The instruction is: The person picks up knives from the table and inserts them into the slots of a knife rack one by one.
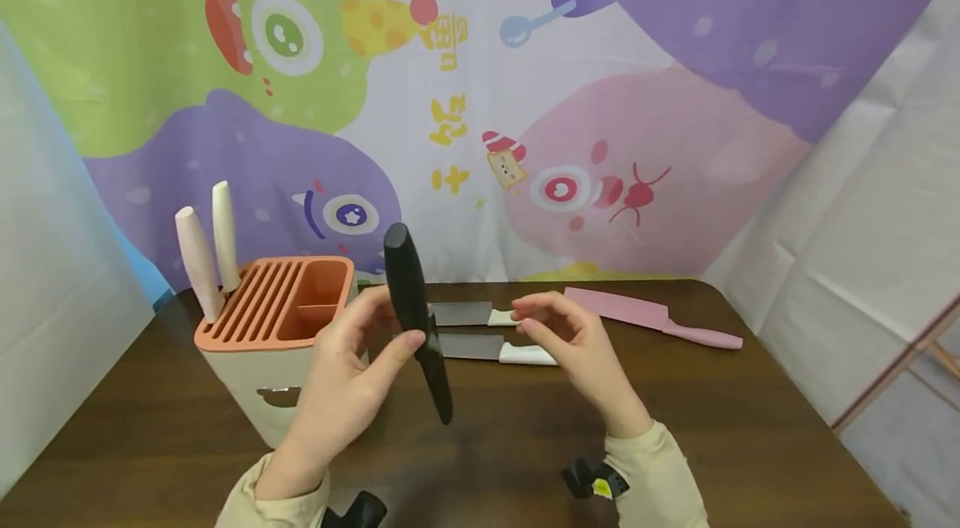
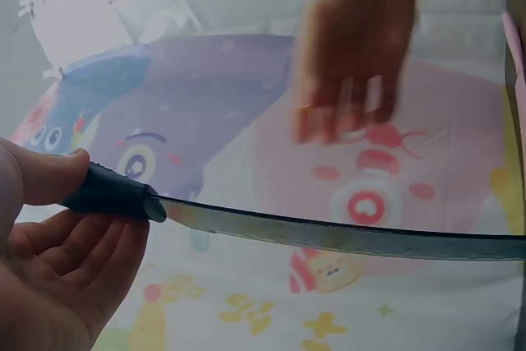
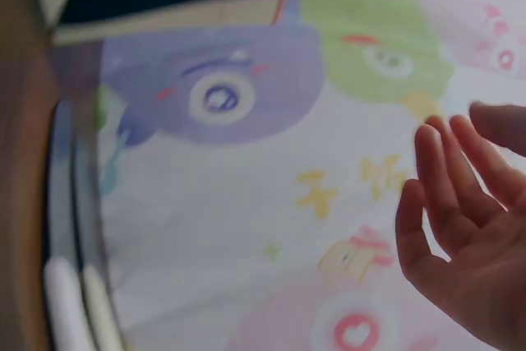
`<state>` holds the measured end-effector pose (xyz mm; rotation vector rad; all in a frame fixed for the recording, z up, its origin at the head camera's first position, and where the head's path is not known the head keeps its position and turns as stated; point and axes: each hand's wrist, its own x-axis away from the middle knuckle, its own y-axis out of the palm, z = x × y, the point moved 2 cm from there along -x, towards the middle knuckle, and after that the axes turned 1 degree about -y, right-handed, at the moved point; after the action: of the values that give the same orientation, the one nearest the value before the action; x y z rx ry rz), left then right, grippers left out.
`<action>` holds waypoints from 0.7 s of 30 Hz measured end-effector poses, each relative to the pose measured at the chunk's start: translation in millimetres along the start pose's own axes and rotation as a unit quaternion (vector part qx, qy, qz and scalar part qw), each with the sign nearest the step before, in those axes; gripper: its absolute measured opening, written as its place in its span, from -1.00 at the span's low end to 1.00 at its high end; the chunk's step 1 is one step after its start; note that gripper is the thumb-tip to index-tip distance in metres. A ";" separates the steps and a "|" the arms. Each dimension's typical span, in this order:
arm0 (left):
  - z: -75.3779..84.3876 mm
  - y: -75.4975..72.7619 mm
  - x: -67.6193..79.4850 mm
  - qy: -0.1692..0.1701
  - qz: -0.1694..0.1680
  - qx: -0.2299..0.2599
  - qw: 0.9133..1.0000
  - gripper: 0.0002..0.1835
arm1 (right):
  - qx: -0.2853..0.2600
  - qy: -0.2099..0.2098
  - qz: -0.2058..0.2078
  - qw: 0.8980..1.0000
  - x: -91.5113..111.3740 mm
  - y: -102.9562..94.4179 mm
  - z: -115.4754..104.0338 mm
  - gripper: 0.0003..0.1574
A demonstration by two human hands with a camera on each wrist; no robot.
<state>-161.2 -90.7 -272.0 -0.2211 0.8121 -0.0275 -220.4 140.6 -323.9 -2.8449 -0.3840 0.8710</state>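
A knife with a black handle (image 1: 407, 278) is pinched between the thumb and fingers of my left hand (image 1: 352, 370), handle up and dark blade (image 1: 432, 370) pointing down in the head view. Over in the left wrist view its blade (image 2: 345, 236) reaches to the right edge. My right hand (image 1: 577, 345) hovers to the right of the knife, fingers loosely bent and holding nothing. Behind it lie two knives, one with a cream handle (image 1: 504, 317) and one with a white handle (image 1: 527, 355). A pink cleaver (image 1: 618, 307) lies at the far right.
At the left stands a knife block (image 1: 247, 378) with an orange slotted top. Two knives stand in its slots, one with a pale pink handle (image 1: 197, 257), one with a cream handle (image 1: 224, 232). A cartoon-printed curtain (image 1: 480, 245) hangs behind the dark table (image 1: 487, 461).
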 end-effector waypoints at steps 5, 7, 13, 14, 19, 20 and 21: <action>7.9 -14.9 -8.6 0.027 0.026 0.007 0.999 -0.63 | 0.127 0.050 -0.031 0.990 1.3 -15.4 17.8 -0.74; 10.3 -20.3 -11.0 0.034 0.034 0.030 0.998 -0.62 | 0.169 0.071 -0.037 0.982 3.5 -21.1 24.6 -0.74; 17.3 -34.4 -14.7 0.034 0.052 0.101 0.993 -0.62 | 0.234 0.103 -0.038 0.966 13.3 -34.4 44.1 -0.76; 18.7 -36.5 -15.4 0.031 0.054 0.104 0.993 -0.62 | 0.240 0.107 -0.038 0.964 14.3 -36.1 47.2 -0.76; 24.8 -45.8 -19.7 0.047 0.066 0.137 0.987 -0.62 | 0.283 0.139 -0.043 0.948 17.2 -42.6 61.2 -0.71; 25.9 -47.5 -20.2 0.050 0.070 0.140 0.986 -0.62 | 0.294 0.145 -0.047 0.944 17.7 -43.5 63.8 -0.70; 26.9 -49.2 -20.7 0.053 0.074 0.143 0.986 -0.62 | 0.304 0.152 -0.051 0.939 18.4 -44.4 65.9 -0.69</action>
<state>-153.1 -131.5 -229.1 0.1128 0.9186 -0.0168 -251.8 192.2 -378.6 -2.3010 -0.1757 0.4169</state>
